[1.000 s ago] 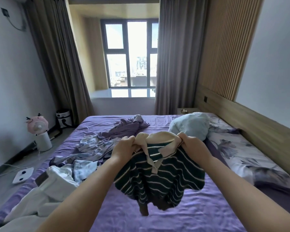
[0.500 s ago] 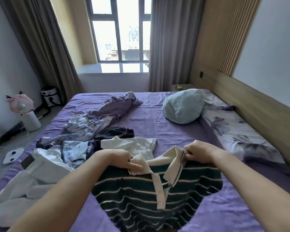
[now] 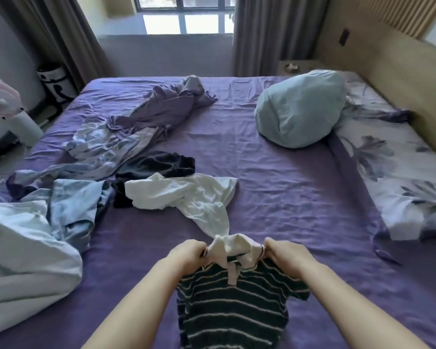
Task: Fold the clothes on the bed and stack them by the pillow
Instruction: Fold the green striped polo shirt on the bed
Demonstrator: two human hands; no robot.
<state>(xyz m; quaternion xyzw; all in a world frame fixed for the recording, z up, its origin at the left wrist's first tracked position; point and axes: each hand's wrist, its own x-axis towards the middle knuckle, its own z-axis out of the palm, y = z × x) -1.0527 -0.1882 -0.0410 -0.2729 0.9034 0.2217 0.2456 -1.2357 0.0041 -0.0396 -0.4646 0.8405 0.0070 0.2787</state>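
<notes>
Grip: our left hand (image 3: 186, 255) and right hand (image 3: 287, 255) pinch tight on the striped polo's (image 3: 232, 306) cream collar.
Bed (image 3: 275, 197): wrinkled purple sheet; crumpled white shirt (image 3: 186, 197) at 12 o'clock.

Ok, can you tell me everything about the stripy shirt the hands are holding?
The stripy shirt is dark green with thin cream stripes and looks knitted. It has a cream collar with a dark edge, a short cream placket and short sleeves. The left hand and the right hand each pinch one side of the collar, holding it by its shoulders. Its body hangs bunched and unfolded, low over the purple sheet, just in front of a white top.
</notes>
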